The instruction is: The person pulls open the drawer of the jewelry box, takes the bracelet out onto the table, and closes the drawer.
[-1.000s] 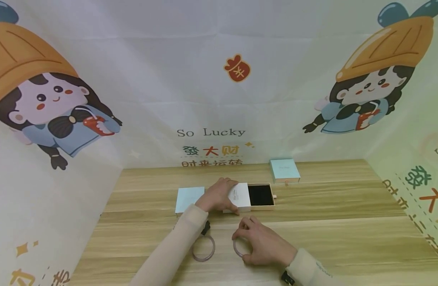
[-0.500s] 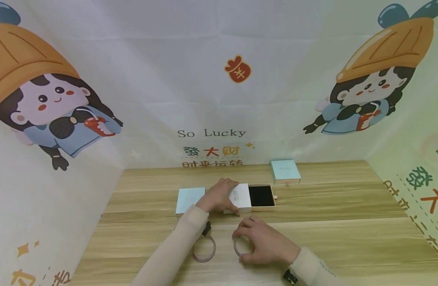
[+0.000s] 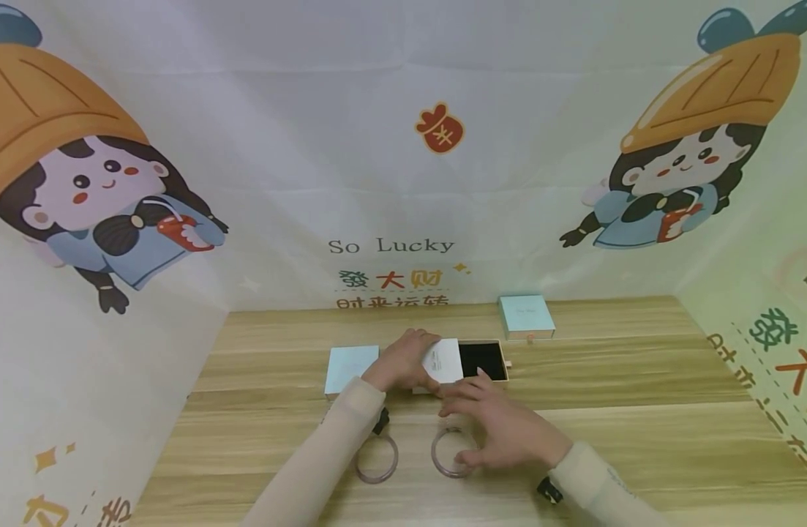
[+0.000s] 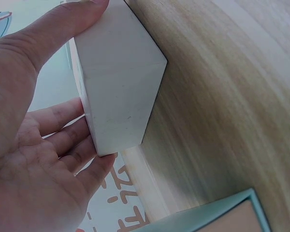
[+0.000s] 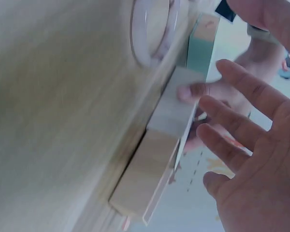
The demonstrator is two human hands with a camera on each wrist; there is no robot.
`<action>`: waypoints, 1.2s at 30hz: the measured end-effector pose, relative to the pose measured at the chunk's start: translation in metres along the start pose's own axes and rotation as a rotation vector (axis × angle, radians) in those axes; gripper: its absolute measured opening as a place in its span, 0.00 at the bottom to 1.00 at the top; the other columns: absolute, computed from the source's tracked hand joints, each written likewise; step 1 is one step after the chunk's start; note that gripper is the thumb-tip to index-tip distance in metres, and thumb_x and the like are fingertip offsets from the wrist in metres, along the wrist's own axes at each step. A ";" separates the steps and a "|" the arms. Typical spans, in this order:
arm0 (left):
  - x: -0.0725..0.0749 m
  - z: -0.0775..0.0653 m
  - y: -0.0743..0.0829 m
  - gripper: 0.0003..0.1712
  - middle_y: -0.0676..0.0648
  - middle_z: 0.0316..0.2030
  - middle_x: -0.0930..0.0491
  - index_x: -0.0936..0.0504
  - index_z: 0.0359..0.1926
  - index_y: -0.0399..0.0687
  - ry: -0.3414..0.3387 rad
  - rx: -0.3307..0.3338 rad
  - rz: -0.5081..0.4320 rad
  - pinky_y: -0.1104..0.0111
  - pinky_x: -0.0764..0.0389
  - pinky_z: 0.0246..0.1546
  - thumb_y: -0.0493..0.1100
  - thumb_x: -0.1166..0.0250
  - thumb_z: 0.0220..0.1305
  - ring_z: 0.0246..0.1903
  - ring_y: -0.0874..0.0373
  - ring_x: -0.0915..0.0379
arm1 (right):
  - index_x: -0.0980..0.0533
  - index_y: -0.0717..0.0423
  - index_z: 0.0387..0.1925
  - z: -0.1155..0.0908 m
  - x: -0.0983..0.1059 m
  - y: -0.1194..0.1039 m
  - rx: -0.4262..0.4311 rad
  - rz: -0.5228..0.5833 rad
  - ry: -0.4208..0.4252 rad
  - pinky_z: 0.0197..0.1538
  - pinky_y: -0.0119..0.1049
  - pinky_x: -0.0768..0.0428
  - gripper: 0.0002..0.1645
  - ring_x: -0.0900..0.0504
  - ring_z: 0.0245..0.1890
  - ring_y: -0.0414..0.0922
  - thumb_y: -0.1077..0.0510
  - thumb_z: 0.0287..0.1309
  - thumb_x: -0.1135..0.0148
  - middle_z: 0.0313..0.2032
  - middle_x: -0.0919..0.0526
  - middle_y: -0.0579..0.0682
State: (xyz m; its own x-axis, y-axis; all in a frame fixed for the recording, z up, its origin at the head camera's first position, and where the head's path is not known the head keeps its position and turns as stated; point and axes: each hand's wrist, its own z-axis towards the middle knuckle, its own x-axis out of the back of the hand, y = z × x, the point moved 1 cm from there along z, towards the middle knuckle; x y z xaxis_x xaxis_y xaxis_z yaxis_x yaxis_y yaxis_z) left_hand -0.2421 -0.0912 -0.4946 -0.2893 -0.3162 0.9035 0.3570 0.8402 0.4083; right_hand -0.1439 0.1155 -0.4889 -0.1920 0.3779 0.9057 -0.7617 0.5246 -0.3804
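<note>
My left hand (image 3: pixel 403 362) holds the white sleeve (image 3: pixel 448 360) of a small jewelry box, thumb on its near side and fingers round the far side. The sleeve's white face (image 4: pixel 123 82) fills the middle of the left wrist view. From its right end a drawer (image 3: pixel 480 359) with black lining sticks out. My right hand (image 3: pixel 508 432) hovers over a pale lilac bangle (image 3: pixel 434 454) on the table, fingers spread and holding nothing. In the right wrist view its fingers (image 5: pixel 232 118) stand apart in front of the box. A second similar bangle (image 3: pixel 377 480) lies beside my left forearm.
A light blue box (image 3: pixel 349 366) sits left of the white one, partly behind my left wrist. Another light blue box (image 3: pixel 527 318) stands at the back right, near the printed cloth wall (image 3: pixel 390 183). Everything rests on a wood-grain tabletop (image 3: pixel 607 380).
My right hand has let go of the right bangle and moved slightly up and right, its fingers spreading. The bangle stays on the table. The left hand keeps its hold on the sleeve.
</note>
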 end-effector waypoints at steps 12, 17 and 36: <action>-0.001 0.001 -0.001 0.59 0.45 0.68 0.26 0.30 0.73 0.47 -0.009 -0.003 -0.016 0.56 0.25 0.64 0.55 0.13 0.40 0.65 0.51 0.32 | 0.25 0.45 0.67 0.004 0.019 0.030 -0.116 0.137 0.099 0.73 0.71 0.41 0.44 0.40 0.76 0.62 0.46 0.48 0.20 0.75 0.34 0.56; -0.001 0.001 0.000 0.58 0.45 0.66 0.25 0.29 0.72 0.47 -0.009 -0.001 -0.019 0.57 0.25 0.64 0.55 0.13 0.40 0.62 0.52 0.31 | 0.30 0.44 0.72 0.006 0.024 0.042 -0.194 0.170 0.164 0.69 0.74 0.37 0.50 0.49 0.79 0.66 0.47 0.47 0.19 0.78 0.40 0.56; -0.002 0.000 -0.001 0.59 0.46 0.66 0.25 0.29 0.73 0.47 0.001 0.000 -0.010 0.58 0.27 0.68 0.55 0.13 0.39 0.64 0.53 0.32 | 0.66 0.52 0.82 -0.007 0.044 0.077 -0.639 0.474 0.235 0.58 0.61 0.18 0.59 0.29 0.67 0.71 0.35 0.70 0.43 0.76 0.42 0.70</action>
State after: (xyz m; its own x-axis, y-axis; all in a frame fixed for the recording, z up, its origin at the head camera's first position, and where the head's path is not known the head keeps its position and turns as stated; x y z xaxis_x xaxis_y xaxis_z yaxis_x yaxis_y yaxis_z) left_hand -0.2421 -0.0915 -0.4963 -0.2923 -0.3247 0.8995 0.3545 0.8368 0.4173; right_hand -0.2063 0.1778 -0.4794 -0.2157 0.7802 0.5871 -0.1206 0.5754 -0.8089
